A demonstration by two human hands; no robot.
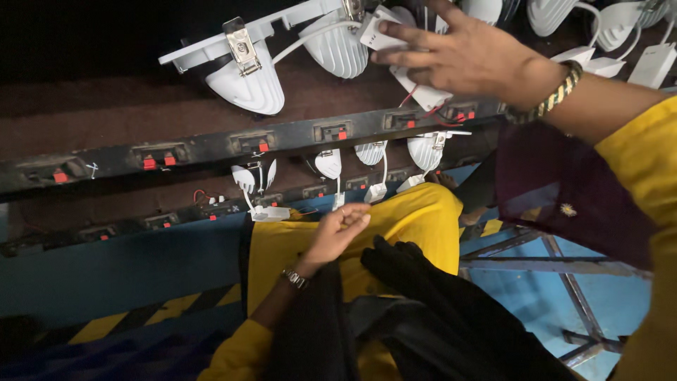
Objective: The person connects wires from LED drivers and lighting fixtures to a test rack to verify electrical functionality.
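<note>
Nearest us, at 6 o'clock, our left hand [338, 231] sits over the yellow garment [416, 219] on our lap, thumb drawn against curled fingertips in a pinch. We cannot tell whether anything small is held in it. A wristwatch [295, 279] is on that arm, and black cloth [437, 303] lies at 5 o'clock. Just beyond the hand runs the lower rail [211, 208], and small white lamps [370, 152] hang between it and the upper rail [211, 146], which is dark, with red-tabbed terminals along it. Farthest, at 1 o'clock, our right hand [465, 53], with a bangle [557, 95] at the wrist, is spread wide, fingers straight. The fingertips rest on a white driver box [374, 34] beside the large lamp housing [247, 81] at 11 o'clock, and nothing is gripped. The box lies above the upper rail, its red lead trailing down toward a terminal. Judgement: the box is best steadied by its body, not the thin leads. The lead needs slack, and the reach should stay clear of neighbouring lamps so none tips. Surface: a dark brown bench, crowded with white housings and boxes out to 2 o'clock. Room: dim, with a blue floor [564, 296], a metal frame at 4 o'clock and a striped edge [141, 314] at 8 o'clock.
</note>
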